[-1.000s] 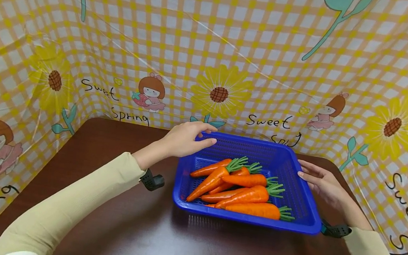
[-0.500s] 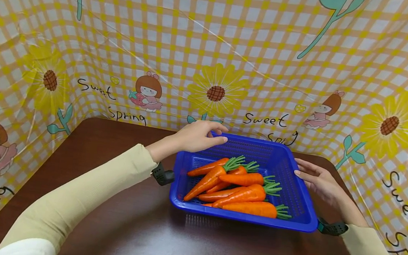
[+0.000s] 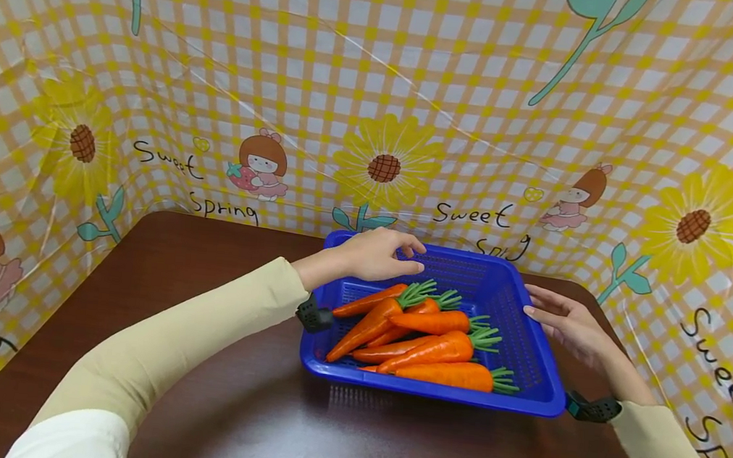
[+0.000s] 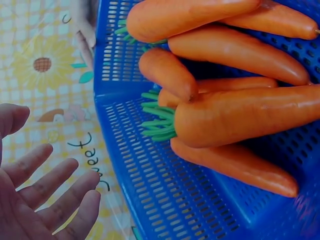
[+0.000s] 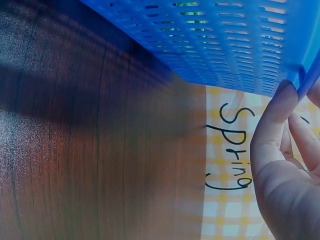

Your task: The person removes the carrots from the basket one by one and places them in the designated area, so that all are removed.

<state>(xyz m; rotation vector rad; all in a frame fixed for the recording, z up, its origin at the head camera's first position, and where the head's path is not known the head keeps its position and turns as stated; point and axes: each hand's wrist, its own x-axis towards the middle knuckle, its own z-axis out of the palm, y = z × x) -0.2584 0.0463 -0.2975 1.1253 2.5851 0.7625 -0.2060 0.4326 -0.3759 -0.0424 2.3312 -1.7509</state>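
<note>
A blue plastic basket [image 3: 430,395] with slotted walls holds several orange carrots [image 3: 441,348] with short green tops. My left hand [image 3: 377,254] hangs above the basket's far left part, its fingers loosely bent and apart from the carrots. The left wrist view shows that same hand [image 4: 47,195] with spread fingers and nothing in them. At the right rim my right hand [image 3: 576,331] pinches the basket edge. Seen from the right wrist, its thumb [image 5: 282,102] lies against the rim, with the other fingers partly hidden behind it.
The basket is on or just over a dark brown table [image 3: 240,407], with a shadow under its front. A yellow checked cloth [image 3: 328,73] with flowers and lettering encloses the back and sides. Black cameras sit on both wrists.
My left hand has moved right, from the basket's left edge to over its inside. The right hand stays at the rim. The whole view has shifted slightly.
</note>
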